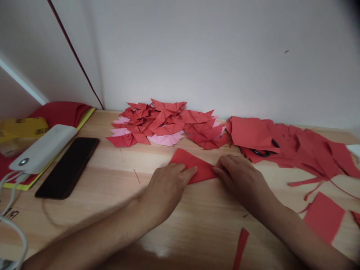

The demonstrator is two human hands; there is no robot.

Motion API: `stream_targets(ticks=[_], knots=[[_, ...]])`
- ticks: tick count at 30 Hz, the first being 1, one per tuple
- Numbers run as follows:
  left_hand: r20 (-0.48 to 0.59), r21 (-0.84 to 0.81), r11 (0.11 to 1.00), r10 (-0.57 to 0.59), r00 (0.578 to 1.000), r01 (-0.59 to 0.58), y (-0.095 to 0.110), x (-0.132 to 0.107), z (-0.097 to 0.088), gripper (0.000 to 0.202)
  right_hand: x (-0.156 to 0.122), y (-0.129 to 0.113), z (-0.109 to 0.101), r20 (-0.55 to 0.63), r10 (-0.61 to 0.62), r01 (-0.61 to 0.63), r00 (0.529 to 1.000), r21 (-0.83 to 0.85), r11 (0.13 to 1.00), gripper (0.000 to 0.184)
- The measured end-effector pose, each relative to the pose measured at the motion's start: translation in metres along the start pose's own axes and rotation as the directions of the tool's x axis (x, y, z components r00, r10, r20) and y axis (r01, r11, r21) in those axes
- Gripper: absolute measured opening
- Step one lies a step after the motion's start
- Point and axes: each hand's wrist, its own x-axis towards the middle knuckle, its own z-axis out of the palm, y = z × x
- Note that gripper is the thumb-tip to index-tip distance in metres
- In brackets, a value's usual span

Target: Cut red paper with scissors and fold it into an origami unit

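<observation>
A folded piece of red paper [194, 165], roughly triangular, lies on the table between my hands. My left hand [170, 187] presses on its left part, thumb stretched across the surface and the other fingers bent over the edge. At the paper's right corner, my right hand [236, 180] pinches it between thumb and fingers. Just behind is a heap of folded red and pink paper pieces [165, 123] with pointed corners. Some fingertips of both hands are hidden.
Red paper sheets [251, 133] and offcuts lie at the back right, partly covering a black-handled tool [261, 153]. A red square [324, 217] and a strip [241, 247] lie nearer. At left are a phone [69, 167], a white power bank [45, 148] with cables, and a yellow packet [24, 129].
</observation>
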Motion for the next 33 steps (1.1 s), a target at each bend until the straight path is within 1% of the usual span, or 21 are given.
stream_targets(ticks=[4,7,11,15,18,22,26,33], knots=[[0.015,-0.015,1.0,-0.014,1.0,0.014,0.001,0.002,-0.004,0.034,0.0,0.001,0.002,0.018,0.018,-0.018,1.0,-0.008,1.0,0.02],[0.023,-0.08,0.996,-0.035,0.999,0.036,0.002,0.002,-0.008,0.031,0.001,0.002,0.003,0.02,0.016,-0.016,1.0,0.01,1.0,0.02],[0.018,-0.15,0.987,-0.048,0.999,0.05,-0.002,0.0,-0.01,0.034,0.001,0.003,0.003,0.014,0.014,-0.015,1.0,0.012,1.0,0.02],[0.06,-0.176,0.98,-0.087,0.994,0.097,-0.006,0.001,-0.01,0.034,0.002,0.002,0.003,-0.011,0.011,-0.011,1.0,0.008,1.0,0.021],[0.074,-0.157,0.982,-0.097,0.993,0.107,-0.005,0.003,-0.012,0.033,0.002,0.002,0.003,-0.023,0.011,-0.011,1.0,0.002,1.0,0.022],[0.086,-0.094,0.991,-0.09,0.992,0.098,0.0,0.003,-0.014,0.03,0.002,0.0,0.002,0.019,0.046,-0.046,0.999,-0.021,0.999,0.021],[0.076,-0.071,0.994,-0.075,0.994,0.081,0.001,0.002,-0.013,0.031,0.002,-0.004,-0.001,0.048,0.074,-0.072,0.996,-0.04,0.997,0.02],[0.081,-0.027,0.997,-0.068,0.994,0.071,0.002,0.001,-0.011,0.03,0.002,-0.006,-0.001,0.03,0.158,-0.155,0.987,-0.078,0.985,0.015]])
